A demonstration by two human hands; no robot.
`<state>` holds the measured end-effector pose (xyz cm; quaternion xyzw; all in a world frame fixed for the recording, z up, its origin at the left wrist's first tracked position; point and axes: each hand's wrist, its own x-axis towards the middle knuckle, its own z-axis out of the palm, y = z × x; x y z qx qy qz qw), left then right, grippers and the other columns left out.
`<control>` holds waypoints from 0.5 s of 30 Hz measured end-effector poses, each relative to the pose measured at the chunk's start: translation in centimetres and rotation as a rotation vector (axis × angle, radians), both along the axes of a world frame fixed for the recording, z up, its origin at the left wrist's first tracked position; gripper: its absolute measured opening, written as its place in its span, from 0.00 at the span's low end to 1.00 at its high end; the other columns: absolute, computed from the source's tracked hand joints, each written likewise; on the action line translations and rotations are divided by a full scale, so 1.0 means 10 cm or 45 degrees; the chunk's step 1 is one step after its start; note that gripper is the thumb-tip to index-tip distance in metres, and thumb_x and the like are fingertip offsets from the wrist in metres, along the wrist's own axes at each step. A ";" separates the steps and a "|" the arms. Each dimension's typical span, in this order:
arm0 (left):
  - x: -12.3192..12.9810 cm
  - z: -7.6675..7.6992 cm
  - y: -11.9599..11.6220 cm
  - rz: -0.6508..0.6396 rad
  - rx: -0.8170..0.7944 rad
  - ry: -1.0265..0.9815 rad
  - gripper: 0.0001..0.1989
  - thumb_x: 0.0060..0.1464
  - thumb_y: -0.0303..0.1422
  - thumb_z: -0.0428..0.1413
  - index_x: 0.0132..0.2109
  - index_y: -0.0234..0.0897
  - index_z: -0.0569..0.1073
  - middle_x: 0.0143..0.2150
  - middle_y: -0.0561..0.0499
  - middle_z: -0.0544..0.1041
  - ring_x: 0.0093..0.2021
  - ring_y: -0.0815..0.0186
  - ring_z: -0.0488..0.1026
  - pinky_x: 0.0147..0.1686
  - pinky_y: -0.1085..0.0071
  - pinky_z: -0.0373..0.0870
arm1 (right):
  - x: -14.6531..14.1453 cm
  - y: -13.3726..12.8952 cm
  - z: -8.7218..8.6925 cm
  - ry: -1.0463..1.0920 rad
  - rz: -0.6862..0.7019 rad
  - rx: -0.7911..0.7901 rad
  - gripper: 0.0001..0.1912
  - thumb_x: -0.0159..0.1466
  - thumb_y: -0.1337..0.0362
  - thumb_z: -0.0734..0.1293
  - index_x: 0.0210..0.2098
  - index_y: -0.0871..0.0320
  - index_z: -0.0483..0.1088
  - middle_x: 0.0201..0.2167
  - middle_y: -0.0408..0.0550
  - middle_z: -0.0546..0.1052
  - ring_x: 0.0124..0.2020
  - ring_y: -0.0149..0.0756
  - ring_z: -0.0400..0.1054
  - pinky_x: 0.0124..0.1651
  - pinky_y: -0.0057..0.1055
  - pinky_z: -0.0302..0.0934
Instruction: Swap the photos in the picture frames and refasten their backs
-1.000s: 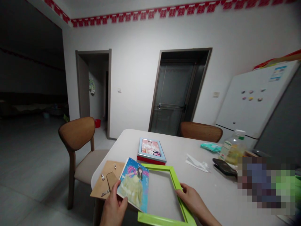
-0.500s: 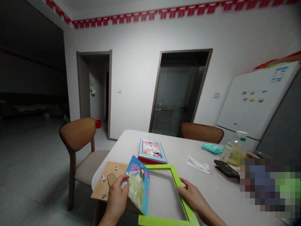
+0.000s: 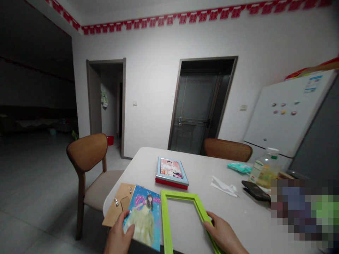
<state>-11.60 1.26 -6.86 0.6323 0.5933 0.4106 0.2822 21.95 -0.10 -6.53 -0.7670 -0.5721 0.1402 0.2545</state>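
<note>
My left hand [image 3: 120, 231] grips the left edge of a picture [image 3: 144, 218] of a figure in a pale yellow dress on a blue ground. Partly beneath the picture lies a brown backing board [image 3: 113, 211] with metal clips, at the table's left edge. On the right side of a bright green empty frame [image 3: 166, 218], my right hand [image 3: 221, 231] is closed, thumb and fingers around the bar. The picture is just left of the frame. Beyond them, a light blue framed photo [image 3: 172, 169] rests on something red.
The white table [image 3: 201, 164] also bears a white tissue [image 3: 224, 186], a teal packet [image 3: 239, 168], a clear bottle [image 3: 265, 169] and a dark wallet-like item [image 3: 255, 191]. Wooden chairs stand at the left [image 3: 88, 151] and far side [image 3: 227, 149]. A blurred patch covers the right corner.
My left hand has moved left and down with the picture, which now faces up more and no longer overlaps the green frame. The frame's left bar has come into full view.
</note>
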 end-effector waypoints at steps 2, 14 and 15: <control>-0.04 0.04 -0.03 -0.002 0.087 0.266 0.22 0.44 0.30 0.49 0.49 0.32 0.63 0.49 0.43 0.69 0.49 0.59 0.65 0.45 0.66 0.61 | -0.03 -0.01 0.01 -0.030 -0.024 -0.009 0.25 0.51 0.62 0.55 0.46 0.67 0.64 0.27 0.53 0.74 0.34 0.41 0.67 0.35 0.29 0.55; 0.37 -0.10 -0.09 -0.468 0.350 0.708 0.29 0.41 0.17 0.44 0.50 0.45 0.65 0.54 0.49 0.63 0.55 0.59 0.56 0.53 0.57 0.51 | -0.07 -0.06 0.01 -0.165 -0.057 -0.064 0.26 0.53 0.62 0.55 0.51 0.61 0.58 0.40 0.57 0.72 0.40 0.44 0.66 0.42 0.35 0.55; 0.34 -0.09 -0.06 -0.449 0.388 0.636 0.28 0.41 0.18 0.44 0.49 0.46 0.65 0.53 0.50 0.64 0.54 0.59 0.58 0.53 0.58 0.53 | -0.08 -0.05 0.01 -0.170 -0.057 -0.061 0.26 0.53 0.62 0.55 0.51 0.62 0.58 0.41 0.57 0.72 0.41 0.44 0.66 0.42 0.36 0.55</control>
